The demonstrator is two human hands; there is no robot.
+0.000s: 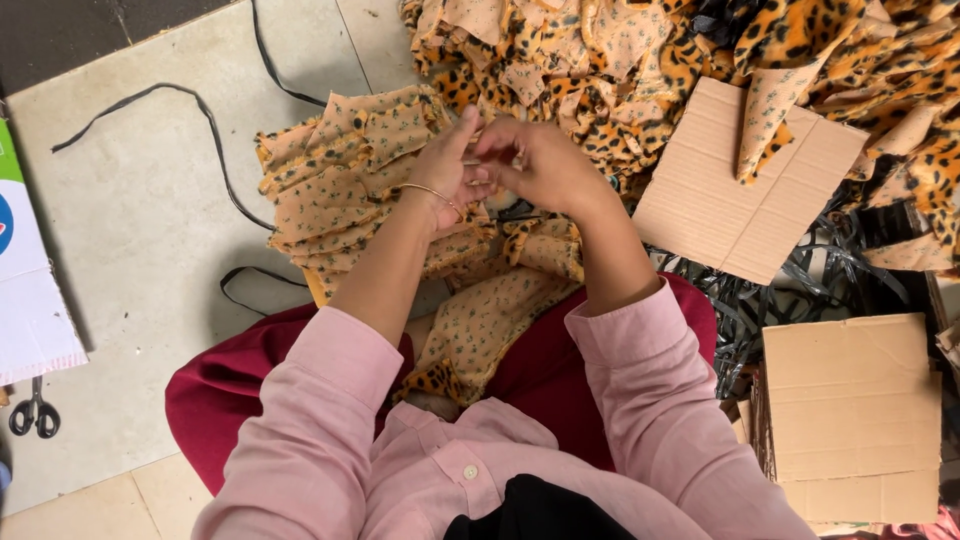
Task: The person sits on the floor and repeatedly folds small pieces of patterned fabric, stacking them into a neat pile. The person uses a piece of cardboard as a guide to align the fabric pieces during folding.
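Both hands, left hand [447,165] and right hand [535,160], were pressed together over a small hidden item. Peach fabric piece [490,315] was draped across the lap at 6 o'clock. Stacked pieces [335,185] at 9 o'clock looked finished; leopard-print heap [640,60] at 1 o'clock remained.

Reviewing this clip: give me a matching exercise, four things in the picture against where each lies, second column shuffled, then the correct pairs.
Things:
1. scissors
2. flat cardboard sheet
3. stack of floral fabric pieces
4. black strap

Places:
A. upper right, partly under the leopard-print pile
B. floor, upper left
C. far left edge, low down
D. just beyond the left hand

Pairs: 1-C, 2-A, 3-D, 4-B
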